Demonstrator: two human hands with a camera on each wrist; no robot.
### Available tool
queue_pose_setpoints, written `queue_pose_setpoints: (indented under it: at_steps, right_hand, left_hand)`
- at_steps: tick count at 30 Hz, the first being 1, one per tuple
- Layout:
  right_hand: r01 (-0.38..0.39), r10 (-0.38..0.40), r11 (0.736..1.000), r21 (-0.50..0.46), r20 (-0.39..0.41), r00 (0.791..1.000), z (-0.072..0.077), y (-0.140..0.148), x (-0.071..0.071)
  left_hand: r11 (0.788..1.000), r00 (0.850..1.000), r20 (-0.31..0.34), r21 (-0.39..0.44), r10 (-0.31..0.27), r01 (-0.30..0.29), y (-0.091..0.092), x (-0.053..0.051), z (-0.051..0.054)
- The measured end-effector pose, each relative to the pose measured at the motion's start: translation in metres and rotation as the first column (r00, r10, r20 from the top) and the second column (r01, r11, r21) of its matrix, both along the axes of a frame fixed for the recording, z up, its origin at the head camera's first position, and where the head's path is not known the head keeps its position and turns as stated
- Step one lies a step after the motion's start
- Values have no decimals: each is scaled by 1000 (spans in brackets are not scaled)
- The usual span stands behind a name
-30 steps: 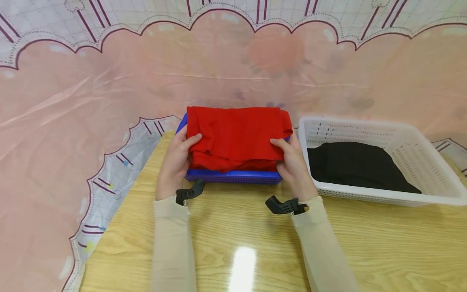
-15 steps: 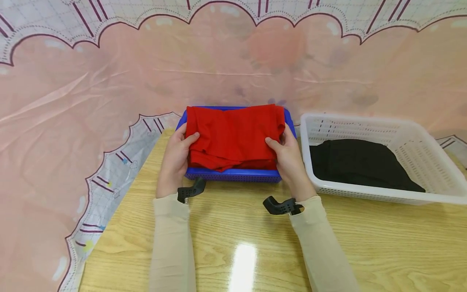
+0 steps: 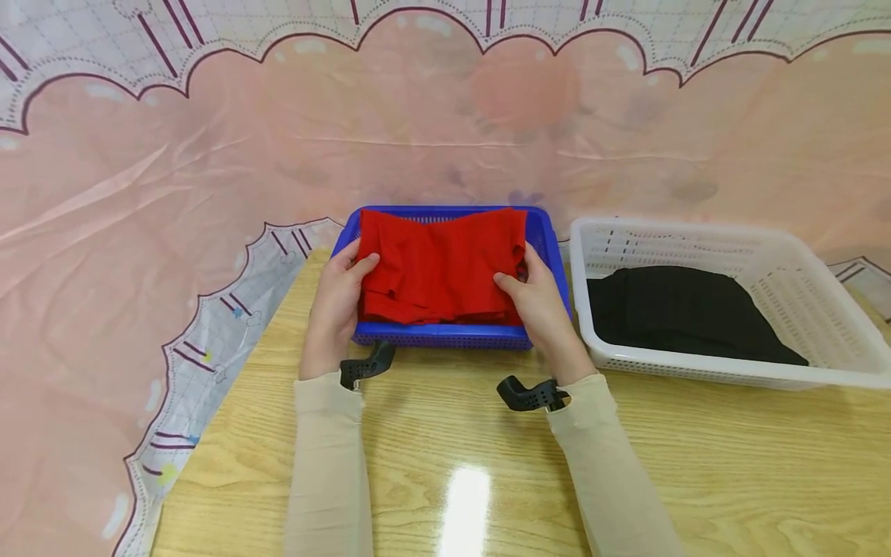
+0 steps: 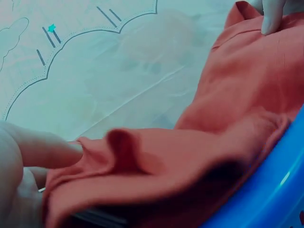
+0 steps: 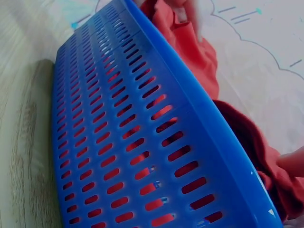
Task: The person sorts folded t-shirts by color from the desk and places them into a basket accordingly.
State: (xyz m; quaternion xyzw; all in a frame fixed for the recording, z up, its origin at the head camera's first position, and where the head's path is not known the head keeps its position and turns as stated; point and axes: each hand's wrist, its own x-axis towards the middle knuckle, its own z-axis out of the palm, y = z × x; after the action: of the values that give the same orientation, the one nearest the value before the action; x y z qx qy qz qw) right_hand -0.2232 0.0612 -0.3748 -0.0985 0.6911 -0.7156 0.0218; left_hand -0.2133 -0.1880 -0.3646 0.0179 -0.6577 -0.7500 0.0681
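A folded red cloth lies in the blue plastic basket, with both hands on it. My left hand pinches its left end, thumb on top and fingers underneath. At the right end my right hand grips the cloth the same way, inside the basket's right rim. In the left wrist view the red fabric bends in loose folds above the blue rim. Slots in the basket wall show red cloth behind them in the right wrist view. The fingers under the cloth are mostly hidden.
Close to the right of the blue basket stands a white slotted basket, holding a folded black cloth. Both rest on a wooden table. A pink patterned sheet hangs behind and along the left side.
My right hand has moved left with the cloth's right end, narrowing the red cloth. More of the basket's back and right rim shows. The left hand has hardly moved.
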Motion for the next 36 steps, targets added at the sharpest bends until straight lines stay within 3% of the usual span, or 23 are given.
queue_pose_setpoints:
  at_steps: [5,15,23,36]
  right_hand:
    - [-13,12,998,54,17,1000,1,-1,3]
    - [-42,34,990,134,62,997,0,0,4]
    - [-44,30,979,199,72,997,0,-1,4]
    - [-53,40,976,211,66,997,-1,-1,5]
  left_hand:
    - [999,999,28,-39,-26,27,1,2,3]
    - [989,995,94,-143,-18,32,3,3,2]
    - [982,995,103,-187,-15,34,5,5,2]
    - [969,994,111,-244,-11,38,4,5,2]
